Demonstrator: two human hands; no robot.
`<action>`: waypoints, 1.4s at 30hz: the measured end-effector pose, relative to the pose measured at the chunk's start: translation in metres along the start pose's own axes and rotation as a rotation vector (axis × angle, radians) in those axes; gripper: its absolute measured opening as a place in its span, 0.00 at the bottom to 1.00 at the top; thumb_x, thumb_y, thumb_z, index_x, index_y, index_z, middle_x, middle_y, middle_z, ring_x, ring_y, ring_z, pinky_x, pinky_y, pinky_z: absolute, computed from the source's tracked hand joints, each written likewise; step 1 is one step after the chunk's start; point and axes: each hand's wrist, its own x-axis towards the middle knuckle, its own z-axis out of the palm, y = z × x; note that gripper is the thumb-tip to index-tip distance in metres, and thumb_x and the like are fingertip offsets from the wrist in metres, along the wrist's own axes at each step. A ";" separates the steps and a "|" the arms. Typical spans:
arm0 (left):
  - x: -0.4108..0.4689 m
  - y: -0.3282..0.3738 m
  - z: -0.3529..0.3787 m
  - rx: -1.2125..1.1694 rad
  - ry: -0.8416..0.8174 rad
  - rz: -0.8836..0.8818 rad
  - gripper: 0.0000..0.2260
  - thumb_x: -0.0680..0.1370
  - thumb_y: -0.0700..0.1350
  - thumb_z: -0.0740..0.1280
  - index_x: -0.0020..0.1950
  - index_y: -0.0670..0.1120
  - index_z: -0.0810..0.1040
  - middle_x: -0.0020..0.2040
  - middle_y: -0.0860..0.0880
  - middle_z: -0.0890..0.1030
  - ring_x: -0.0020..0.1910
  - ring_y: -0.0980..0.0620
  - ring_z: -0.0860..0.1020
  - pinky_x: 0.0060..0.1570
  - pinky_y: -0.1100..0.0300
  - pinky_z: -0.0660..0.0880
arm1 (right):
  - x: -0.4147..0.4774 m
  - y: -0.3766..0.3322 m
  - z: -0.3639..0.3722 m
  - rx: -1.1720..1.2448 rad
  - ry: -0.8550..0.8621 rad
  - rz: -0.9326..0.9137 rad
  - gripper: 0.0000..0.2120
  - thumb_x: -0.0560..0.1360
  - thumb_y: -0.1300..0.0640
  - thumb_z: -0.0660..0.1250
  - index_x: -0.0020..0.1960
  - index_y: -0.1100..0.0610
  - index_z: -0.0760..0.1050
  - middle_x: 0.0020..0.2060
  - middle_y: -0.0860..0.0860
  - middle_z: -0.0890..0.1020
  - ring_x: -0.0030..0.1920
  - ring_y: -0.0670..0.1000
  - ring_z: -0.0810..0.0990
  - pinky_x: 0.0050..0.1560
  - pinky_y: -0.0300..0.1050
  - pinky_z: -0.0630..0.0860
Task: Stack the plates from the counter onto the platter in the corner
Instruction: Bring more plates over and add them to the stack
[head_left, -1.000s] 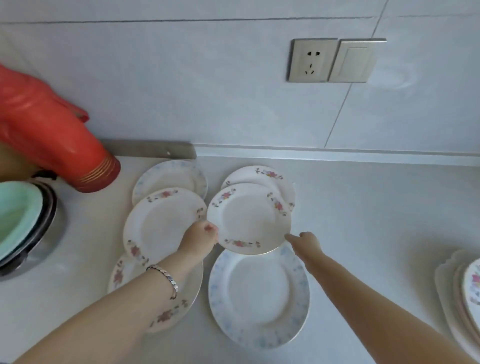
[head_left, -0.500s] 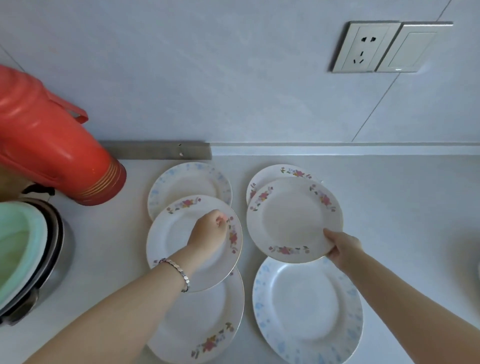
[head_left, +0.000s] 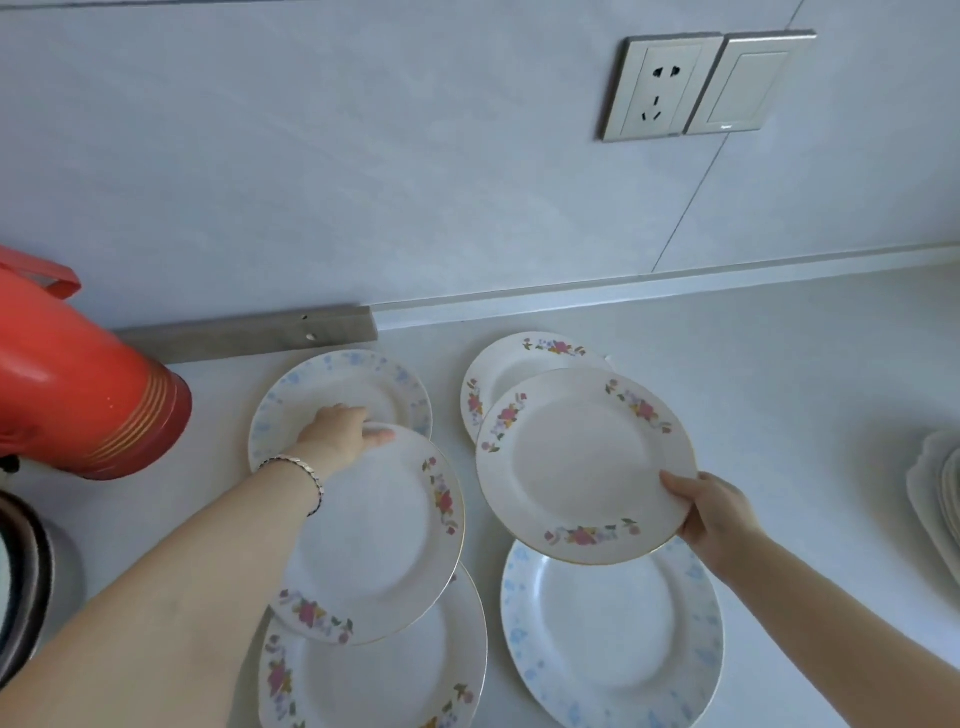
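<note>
**Both our hands on flowered plates**

Our right hand (head_left: 714, 514) has its fingers (head_left: 675, 480) pinched onto the near right rim of a pink-flowered plate (head_left: 582, 462), thumb on top, holding it tilted and raised over the desk (head_left: 779, 374). Our left hand (head_left: 337, 431), a silver bracelet (head_left: 298, 470) at the wrist, curls its fingers (head_left: 376, 434) over the far rim of a second flowered plate (head_left: 379, 540), gripping it; that plate's near edge overlaps another flowered plate (head_left: 379, 686) lying flat below it.

Behind the right-hand plate a fourth flowered plate (head_left: 511, 358) lies on the desk, partly covered. Under the held plate's near edge sits a blue-patterned plate (head_left: 613, 639). A second blue-patterned plate (head_left: 343, 379) lies beyond the left hand, near the wall.

At the far right edge of the view, well apart from the rest, the scalloped platter (head_left: 922, 483) carries a few stacked plates (head_left: 950, 488), mostly cut off. A red thermos (head_left: 78, 389) stands at the left, and a socket (head_left: 660, 85) and switch (head_left: 750, 80) sit on the wall.
</note>
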 end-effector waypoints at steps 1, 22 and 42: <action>0.002 -0.004 -0.002 -0.049 -0.042 0.004 0.20 0.75 0.61 0.62 0.37 0.45 0.68 0.44 0.45 0.75 0.53 0.43 0.76 0.49 0.54 0.70 | -0.002 0.001 -0.001 -0.002 0.000 -0.001 0.04 0.74 0.69 0.63 0.42 0.63 0.72 0.40 0.58 0.78 0.39 0.56 0.77 0.38 0.48 0.74; -0.082 0.045 -0.037 -0.885 0.199 -0.171 0.22 0.76 0.61 0.61 0.31 0.46 0.66 0.25 0.48 0.65 0.24 0.50 0.63 0.26 0.64 0.61 | -0.018 -0.031 -0.086 0.147 -0.007 -0.087 0.05 0.74 0.68 0.63 0.42 0.61 0.72 0.23 0.48 0.82 0.23 0.46 0.81 0.23 0.37 0.77; -0.176 0.454 0.103 -1.367 0.264 -0.440 0.23 0.77 0.59 0.59 0.32 0.43 0.66 0.31 0.47 0.69 0.28 0.49 0.68 0.30 0.59 0.65 | -0.015 -0.059 -0.475 0.417 0.417 -0.186 0.09 0.75 0.67 0.62 0.37 0.60 0.68 0.36 0.55 0.74 0.30 0.51 0.78 0.23 0.33 0.76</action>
